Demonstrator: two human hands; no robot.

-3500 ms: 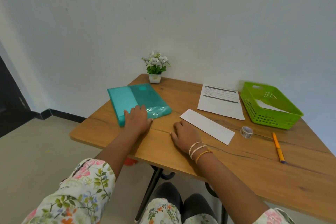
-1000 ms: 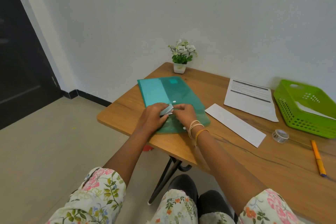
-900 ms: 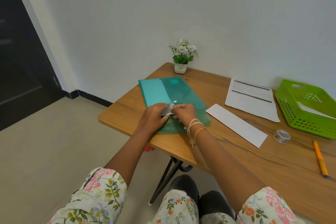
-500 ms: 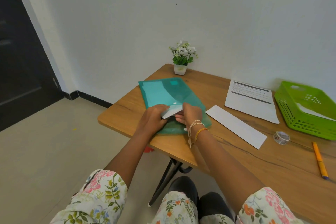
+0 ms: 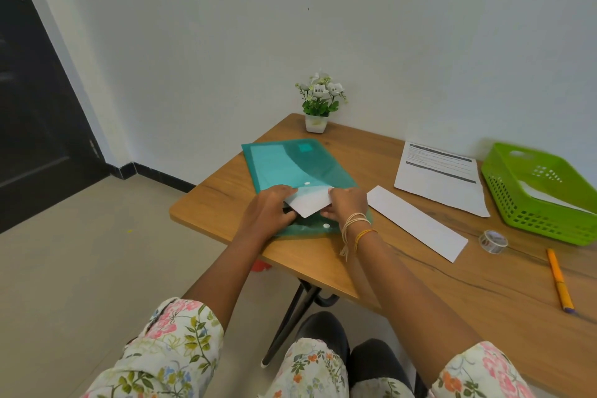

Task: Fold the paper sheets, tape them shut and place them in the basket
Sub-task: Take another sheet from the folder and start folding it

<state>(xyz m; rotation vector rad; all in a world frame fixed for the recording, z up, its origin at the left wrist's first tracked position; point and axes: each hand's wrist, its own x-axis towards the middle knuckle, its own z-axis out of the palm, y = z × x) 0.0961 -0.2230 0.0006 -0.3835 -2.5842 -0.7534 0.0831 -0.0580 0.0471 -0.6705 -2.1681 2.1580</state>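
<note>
A teal plastic folder point(image 5: 290, 165) lies on the wooden table point(image 5: 420, 271) near its left corner. Both hands are at the folder's near end. My left hand point(image 5: 268, 208) and my right hand point(image 5: 347, 203) hold a white paper sheet point(image 5: 308, 202) between them, its corner sticking out of the folder's mouth. A folded white paper strip point(image 5: 416, 223) lies flat to the right. A printed sheet point(image 5: 441, 176) lies further back. The green basket point(image 5: 517, 203) stands at the far right with a white paper in it. A clear tape roll point(image 5: 493, 241) sits in front of the basket.
An orange pen point(image 5: 560, 281) lies near the table's right front. A small potted plant point(image 5: 319, 107) stands at the back corner by the white wall. A dark door point(image 5: 29, 107) is at the left; bare floor lies left of the table.
Both hands went from resting flat on the table to the folder's near end. Over the last second the white sheet has come further out of the folder.
</note>
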